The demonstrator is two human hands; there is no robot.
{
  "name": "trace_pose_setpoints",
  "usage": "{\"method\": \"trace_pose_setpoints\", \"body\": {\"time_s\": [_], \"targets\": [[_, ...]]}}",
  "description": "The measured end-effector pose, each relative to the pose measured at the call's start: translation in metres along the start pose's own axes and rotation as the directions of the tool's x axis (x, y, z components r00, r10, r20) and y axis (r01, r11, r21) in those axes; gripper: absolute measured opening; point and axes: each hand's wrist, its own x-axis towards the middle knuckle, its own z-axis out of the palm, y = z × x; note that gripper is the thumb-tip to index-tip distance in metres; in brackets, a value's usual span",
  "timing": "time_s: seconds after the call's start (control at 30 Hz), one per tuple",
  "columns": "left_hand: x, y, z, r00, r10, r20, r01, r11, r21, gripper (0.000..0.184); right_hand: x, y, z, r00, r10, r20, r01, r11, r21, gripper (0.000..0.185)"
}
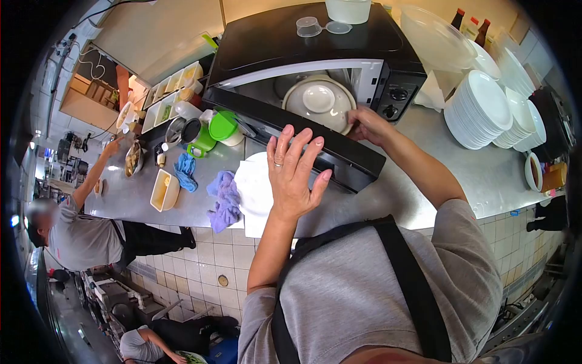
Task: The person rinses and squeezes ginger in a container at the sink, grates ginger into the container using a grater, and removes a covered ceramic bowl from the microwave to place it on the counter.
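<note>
A black microwave (315,45) stands on the steel counter with its door (297,136) swung partly down and outward. Inside it sits a round pale ceramic dish (291,106), its raised ring facing up like a lid or an upturned bowl. My right hand (367,125) reaches in past the door's right end, its fingers curled at the dish's right rim; the fingertips are partly hidden. My left hand (296,173) is spread in front of the door with nothing in it, the fingertips overlapping the door's edge. Whether they touch it I cannot tell.
Stacked white plates (479,109) stand at the right. To the left lie a purple cloth (224,200), a blue cloth (185,171), a green-lidded tub (225,127) and a rectangular container (162,190). A co-worker (91,236) reaches over the counter's left end; another person (145,346) is lower left.
</note>
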Motion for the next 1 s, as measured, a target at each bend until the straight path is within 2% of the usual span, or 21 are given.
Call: {"method": "trace_pose_setpoints", "body": {"time_s": [0.1,0.13,0.27,0.57,0.6,0.7,0.83,1.0], "targets": [[-0.004,-0.001,-0.002,1.0,0.015,-0.022,-0.015,1.0,-0.012,0.044,-0.032,0.005,0.002,0.997,-0.045,-0.07,0.043,0.999,-0.03,0.039],[-0.005,-0.001,-0.003,0.999,0.018,-0.026,-0.019,1.0,-0.017,0.044,-0.032,0.012,-0.009,1.0,-0.007,-0.005,0.006,0.999,-0.045,0.046],[-0.011,-0.001,-0.008,0.998,0.023,-0.056,-0.026,0.999,-0.043,0.042,-0.066,0.023,-0.025,1.0,0.013,-0.011,-0.014,0.996,-0.089,0.053],[-0.015,-0.002,-0.007,0.994,0.025,-0.108,-0.04,0.989,-0.143,0.043,-0.139,0.066,-0.065,0.991,0.075,-0.114,-0.075,0.997,0.005,0.05],[-0.01,-0.001,-0.003,0.992,0.014,-0.127,-0.034,0.986,-0.162,0.044,-0.151,0.073,-0.072,0.988,0.048,-0.147,-0.044,0.999,0.032,0.05],[0.008,0.001,0.012,0.991,0.026,-0.13,-0.039,0.995,-0.092,0.048,-0.183,0.087,-0.079,0.973,0.018,-0.231,-0.002,0.998,0.069,0.051],[0.04,0.011,0.039,0.995,-0.094,-0.034,0.096,0.994,0.06,0.057,-0.224,0.1,-0.088,0.956,0.035,-0.291,-0.025,0.999,0.038,0.05],[0.048,-0.008,0.058,0.985,-0.164,-0.053,0.158,0.982,-0.1,0.052,-0.251,0.097,-0.071,0.948,0.085,-0.307,-0.084,0.996,0.017,0.05]]}}
